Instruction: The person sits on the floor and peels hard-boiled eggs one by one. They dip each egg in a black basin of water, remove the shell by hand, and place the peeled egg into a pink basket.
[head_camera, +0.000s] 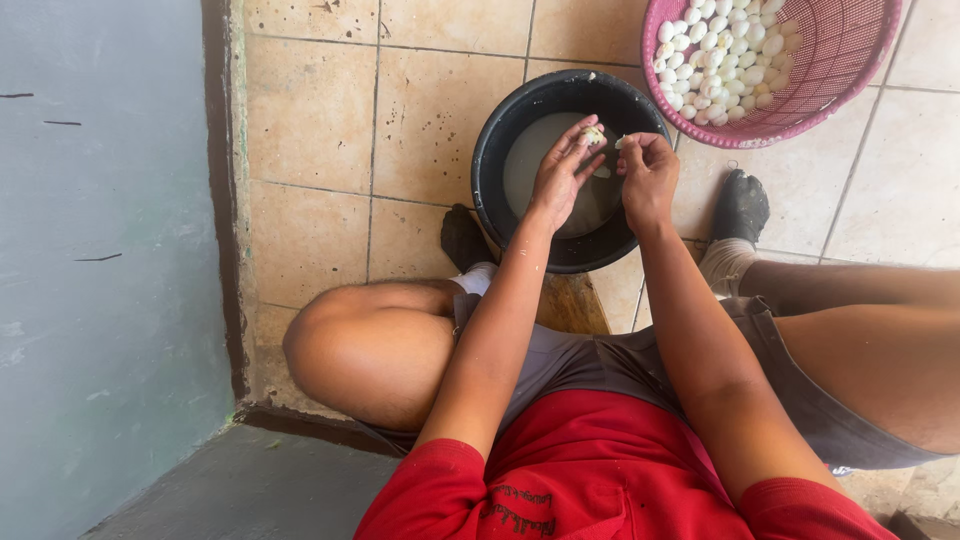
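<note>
Left hand (560, 180) pinching a small pale egg (595, 134) at the fingertips, thumb and forefinger closed narrowly around it, other fingers curled loosely beneath. Right hand (648, 172) just beside, fingers bunched tight at the egg's right edge, nipping a whitish fleck; whether shell or something else, cannot tell. Egg held above the far rim of a black tub (500, 130), over the water, not touching it. Off-white, slightly yellowish, lumpy in outline, partly hidden by the fingertips; too small to tell how much shell covers it. Cloudy grey water (530, 160) filling the tub, with a pale scrap floating near the left hand's thumb. Tub standing on beige floor tiles (320, 120) between two dark-socked feet, left foot (463, 235) touching the tub's near-left side, right foot (741, 203) just to its right. Pink basket (850, 60) at upper right, its rim touching the tub's, with a heap of small white eggs (725, 55) piled against its left wall. Both forearms stretched forward from red sleeves (440, 490), over grey shorts (600, 360) and bare knees spread wide. Grey wall (100, 250) along the left.
</note>
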